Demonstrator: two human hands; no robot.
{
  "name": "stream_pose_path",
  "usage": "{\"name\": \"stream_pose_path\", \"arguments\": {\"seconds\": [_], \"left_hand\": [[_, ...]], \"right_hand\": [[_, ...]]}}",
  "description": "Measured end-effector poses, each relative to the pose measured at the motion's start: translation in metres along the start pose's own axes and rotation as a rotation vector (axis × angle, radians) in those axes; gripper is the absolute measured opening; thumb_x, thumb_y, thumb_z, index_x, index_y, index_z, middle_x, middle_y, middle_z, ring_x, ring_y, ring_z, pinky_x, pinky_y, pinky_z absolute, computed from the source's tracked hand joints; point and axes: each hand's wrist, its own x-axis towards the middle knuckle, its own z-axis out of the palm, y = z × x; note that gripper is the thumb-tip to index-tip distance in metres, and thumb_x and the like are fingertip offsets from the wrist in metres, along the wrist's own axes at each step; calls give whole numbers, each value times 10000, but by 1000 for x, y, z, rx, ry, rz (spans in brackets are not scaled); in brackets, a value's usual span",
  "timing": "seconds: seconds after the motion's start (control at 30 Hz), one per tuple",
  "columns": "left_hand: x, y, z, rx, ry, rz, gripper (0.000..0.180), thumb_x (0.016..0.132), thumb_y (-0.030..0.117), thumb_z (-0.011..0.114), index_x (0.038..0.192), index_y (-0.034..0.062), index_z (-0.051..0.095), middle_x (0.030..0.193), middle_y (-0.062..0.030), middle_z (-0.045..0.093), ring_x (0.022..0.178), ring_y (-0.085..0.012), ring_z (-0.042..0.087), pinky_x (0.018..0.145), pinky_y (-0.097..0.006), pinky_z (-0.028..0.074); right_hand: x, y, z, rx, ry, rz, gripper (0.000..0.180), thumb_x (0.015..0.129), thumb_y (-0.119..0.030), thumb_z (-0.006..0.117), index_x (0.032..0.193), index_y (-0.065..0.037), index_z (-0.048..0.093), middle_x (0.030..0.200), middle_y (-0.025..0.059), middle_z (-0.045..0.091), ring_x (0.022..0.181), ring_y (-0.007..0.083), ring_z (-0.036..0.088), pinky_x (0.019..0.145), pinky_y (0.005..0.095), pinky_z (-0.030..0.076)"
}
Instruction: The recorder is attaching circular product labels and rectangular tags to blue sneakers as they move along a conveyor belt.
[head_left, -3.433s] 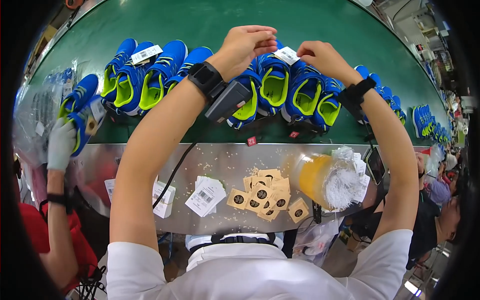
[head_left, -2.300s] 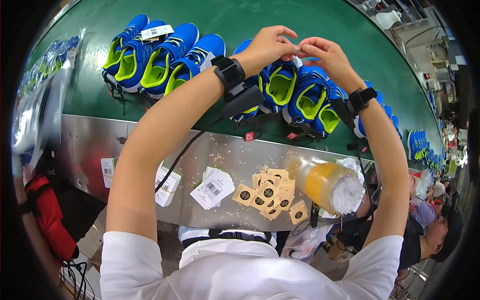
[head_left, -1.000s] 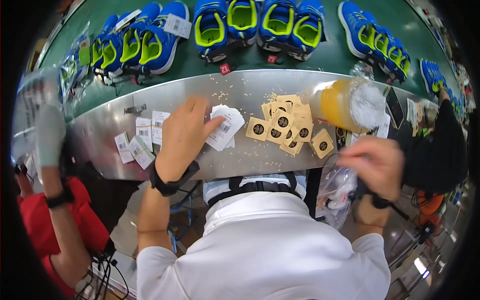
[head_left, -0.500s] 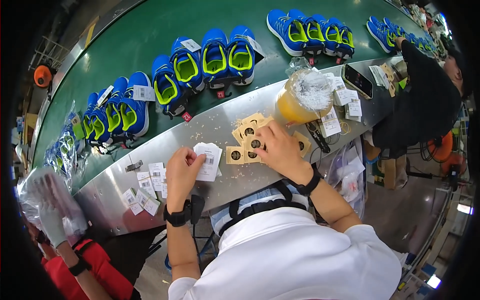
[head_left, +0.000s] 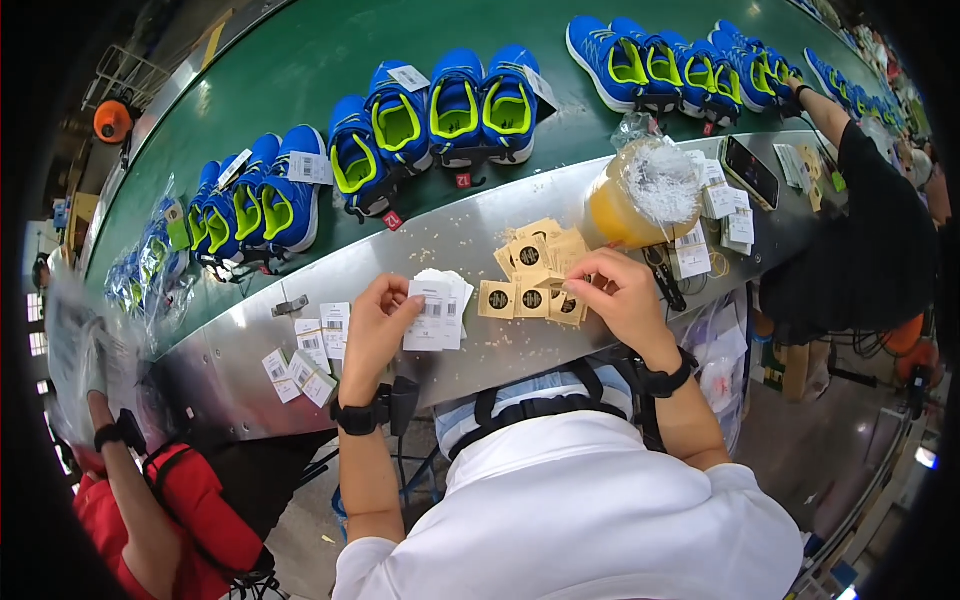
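In the head view, the left hand [head_left: 376, 328] has its thumb and forefinger pressed together on the edge of a white tag [head_left: 429, 318], a flat rectangle of smooth card with a printed barcode, which overlaps a fanned stack of similar tags [head_left: 457, 305] just to its right. The right hand [head_left: 622, 298] is bent over the heap of tan cards [head_left: 530, 255], thumb and forefinger drawn close at the heap's right side; whether they grip a card or only touch one cannot be told. These cards are small, matt, paper-like squares, each with a black round print, lying loosely over one another on the brushed-metal tabletop [head_left: 225, 365]. Tiny pale grains are scattered around both piles. Beyond the right hand stands a rounded, see-through yellow tub [head_left: 612, 215] topped with a tangle of fine white plastic strands [head_left: 662, 185], with more banded white tags [head_left: 692, 252] beside it. To the left of the left hand lie further small bundles of tags [head_left: 312, 378]. Blue shoes [head_left: 456, 75] with lime linings and white soles stand in groups on the smooth green surface [head_left: 390, 35] behind, some bearing white tags
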Motion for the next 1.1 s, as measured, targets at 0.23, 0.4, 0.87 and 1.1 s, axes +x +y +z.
{"name": "stream_pose_path", "arguments": {"seconds": [0.23, 0.4, 0.87, 1.1], "left_hand": [[-6, 28, 3, -76, 34, 5, 63, 835, 52, 599, 811, 33, 544, 729, 39, 523, 678, -36, 464, 623, -195, 365], [-5, 52, 55, -361, -212, 79, 53, 821, 47, 631, 830, 32, 581, 895, -13, 589, 829, -87, 558, 773, -218, 416], [10, 79, 126, -360, -295, 99, 116, 786, -84, 621, 894, -43, 614, 932, -44, 587, 890, -123, 599, 806, -241, 476], [27, 72, 140, -49, -286, 522, 173, 750, -94, 618, 885, 13, 631, 1053, -85, 585, 956, -171, 587, 786, -257, 481]], "right_hand": [[-4, -1, -11, -22, 86, -458, 125, 697, -12, 737, 788, -33, 654, 847, 59, 657, 664, 154, 610, 568, 242, 467], [-8, -9, -9, 3, 153, -414, 152, 685, 53, 709, 797, -31, 649, 853, 78, 652, 699, 197, 618, 604, 273, 485], [-7, 6, -64, 41, 236, -469, 165, 683, 62, 702, 809, -24, 639, 801, 72, 634, 696, 213, 621, 580, 249, 480], [28, 9, -85, -280, 420, -565, 280, 640, 33, 749, 903, -49, 695, 745, 55, 565, 691, 204, 555, 573, 291, 440]]}}
